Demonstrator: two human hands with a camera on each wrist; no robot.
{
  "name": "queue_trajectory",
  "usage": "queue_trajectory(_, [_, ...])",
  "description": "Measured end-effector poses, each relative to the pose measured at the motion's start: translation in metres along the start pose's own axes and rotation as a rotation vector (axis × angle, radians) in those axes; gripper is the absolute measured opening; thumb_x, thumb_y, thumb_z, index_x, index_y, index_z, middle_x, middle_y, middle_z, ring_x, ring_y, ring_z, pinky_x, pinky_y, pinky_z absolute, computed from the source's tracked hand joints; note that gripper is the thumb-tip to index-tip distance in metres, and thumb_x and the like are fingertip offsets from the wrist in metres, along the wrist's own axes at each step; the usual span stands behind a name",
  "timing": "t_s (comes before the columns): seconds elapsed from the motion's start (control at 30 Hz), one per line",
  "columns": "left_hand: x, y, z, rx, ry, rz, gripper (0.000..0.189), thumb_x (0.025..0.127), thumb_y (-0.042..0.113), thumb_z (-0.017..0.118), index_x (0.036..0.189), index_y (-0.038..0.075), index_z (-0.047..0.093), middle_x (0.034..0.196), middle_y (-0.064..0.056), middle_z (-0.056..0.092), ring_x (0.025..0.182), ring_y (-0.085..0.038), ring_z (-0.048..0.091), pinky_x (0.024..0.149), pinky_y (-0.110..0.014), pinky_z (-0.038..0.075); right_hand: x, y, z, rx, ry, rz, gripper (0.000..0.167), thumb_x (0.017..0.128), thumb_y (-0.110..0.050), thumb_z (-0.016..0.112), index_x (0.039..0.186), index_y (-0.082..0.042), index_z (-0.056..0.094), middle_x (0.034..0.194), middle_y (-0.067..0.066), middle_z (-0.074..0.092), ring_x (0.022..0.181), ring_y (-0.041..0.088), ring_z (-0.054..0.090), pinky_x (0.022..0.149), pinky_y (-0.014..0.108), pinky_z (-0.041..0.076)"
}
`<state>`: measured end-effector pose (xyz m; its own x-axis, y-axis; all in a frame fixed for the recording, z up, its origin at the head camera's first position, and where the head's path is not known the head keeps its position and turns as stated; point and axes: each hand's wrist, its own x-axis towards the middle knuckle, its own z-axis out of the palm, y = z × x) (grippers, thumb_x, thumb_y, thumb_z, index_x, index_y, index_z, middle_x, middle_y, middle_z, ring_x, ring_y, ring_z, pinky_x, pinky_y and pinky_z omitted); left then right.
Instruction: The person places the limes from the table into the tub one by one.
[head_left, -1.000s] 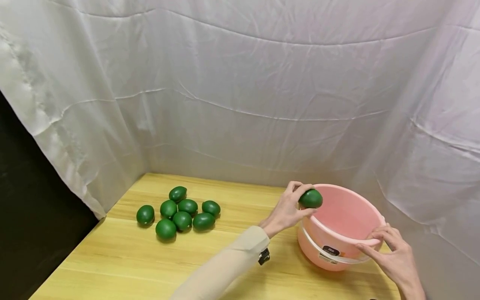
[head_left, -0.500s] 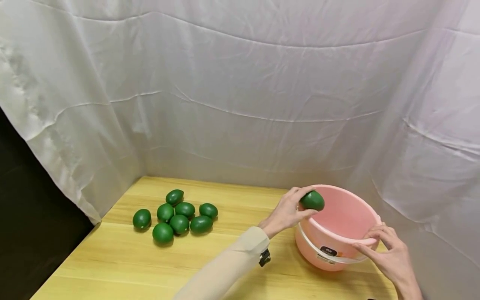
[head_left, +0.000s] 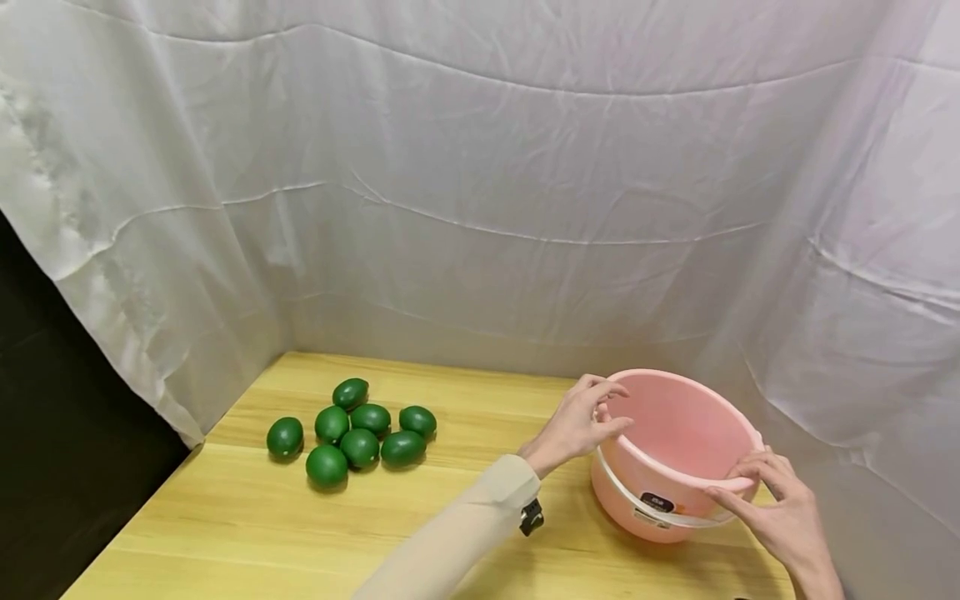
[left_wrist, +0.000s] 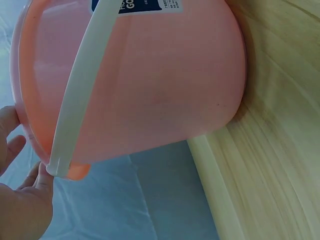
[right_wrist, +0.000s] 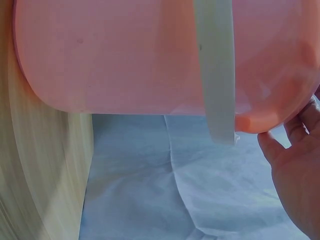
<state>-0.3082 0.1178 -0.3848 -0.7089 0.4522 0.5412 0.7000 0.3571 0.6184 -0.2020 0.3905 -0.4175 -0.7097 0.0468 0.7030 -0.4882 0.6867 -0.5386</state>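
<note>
A pink bucket (head_left: 693, 417) with a white handle (left_wrist: 80, 85) stands on the table. At its left rim is my left hand (head_left: 573, 423), holding nothing, with thumb and index finger apart over the opening. My right hand (head_left: 787, 512) pinches the bucket's rim at the right front, thumb outside and fingers reaching inside. In the right wrist view that thumb (right_wrist: 270, 147) touches the underside of the rim. The bucket's floor is hidden behind its front wall. Several dark green, glossy oval fruits (head_left: 360, 448) lie in a loose group on the left half of the table.
The wooden table (head_left: 240, 533) ends at the back against a pale grey cloth (head_left: 480, 208), which also hangs at both sides. A black area (head_left: 67, 433) lies beyond the left table edge. A dark strapped device (head_left: 531, 518) sits at my left wrist.
The green fruit held in my left hand over the bucket is let go and out of sight; that hand's fingers now stand apart. My right hand stays on the rim.
</note>
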Motion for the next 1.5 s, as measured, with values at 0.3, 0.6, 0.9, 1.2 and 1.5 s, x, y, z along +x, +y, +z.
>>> queue_trajectory(0.3, [0.000, 0.002, 0.000, 0.029, 0.005, 0.029, 0.031, 0.089, 0.028, 0.073, 0.117, 0.016, 0.068, 0.120, 0.000, 0.058, 0.083, -0.008, 0.059, 0.081, -0.013, 0.043, 0.001, -0.002, -0.001, 0.007, -0.002, -0.013, 0.040, 0.054, 0.013, 0.087, 0.076, -0.011, 0.064, 0.093, -0.009, 0.056, 0.101, -0.004, 0.046, 0.101, 0.003, 0.029])
queue_trajectory(0.6, [-0.006, 0.000, -0.013, 0.136, -0.040, 0.092, 0.032, 0.093, 0.028, 0.068, 0.123, 0.016, 0.067, 0.124, 0.000, 0.064, 0.103, -0.008, 0.062, 0.094, -0.017, 0.045, 0.001, -0.002, -0.001, 0.017, -0.018, -0.019, 0.040, 0.054, 0.013, 0.087, 0.076, -0.011, 0.064, 0.093, -0.007, 0.056, 0.100, -0.003, 0.046, 0.100, 0.003, 0.030])
queue_trajectory(0.9, [-0.029, -0.027, -0.042, 0.233, -0.117, 0.059, 0.038, 0.095, 0.028, 0.065, 0.132, 0.018, 0.061, 0.130, 0.002, 0.063, 0.122, -0.012, 0.057, 0.105, -0.028, 0.044, 0.003, -0.002, -0.002, 0.020, -0.020, -0.019, 0.039, 0.054, 0.015, 0.086, 0.076, -0.009, 0.064, 0.092, -0.009, 0.056, 0.102, -0.003, 0.046, 0.104, 0.004, 0.028])
queue_trajectory(1.2, [-0.055, -0.051, -0.073, 0.249, -0.148, -0.013, 0.041, 0.096, 0.028, 0.064, 0.135, 0.018, 0.058, 0.136, 0.000, 0.060, 0.127, -0.017, 0.054, 0.108, -0.035, 0.043, 0.002, -0.001, -0.001, 0.019, -0.025, 0.001, 0.039, 0.054, 0.014, 0.087, 0.076, -0.010, 0.065, 0.092, -0.010, 0.056, 0.101, -0.003, 0.046, 0.102, 0.003, 0.028])
queue_trajectory(1.5, [-0.080, -0.072, -0.095, 0.248, -0.169, -0.081, 0.031, 0.096, 0.032, 0.063, 0.124, 0.018, 0.065, 0.128, 0.002, 0.063, 0.117, -0.017, 0.059, 0.098, -0.035, 0.049, 0.002, 0.001, -0.002, 0.017, -0.025, 0.003, 0.039, 0.054, 0.014, 0.086, 0.076, -0.010, 0.064, 0.093, -0.010, 0.056, 0.101, -0.003, 0.046, 0.104, 0.004, 0.026])
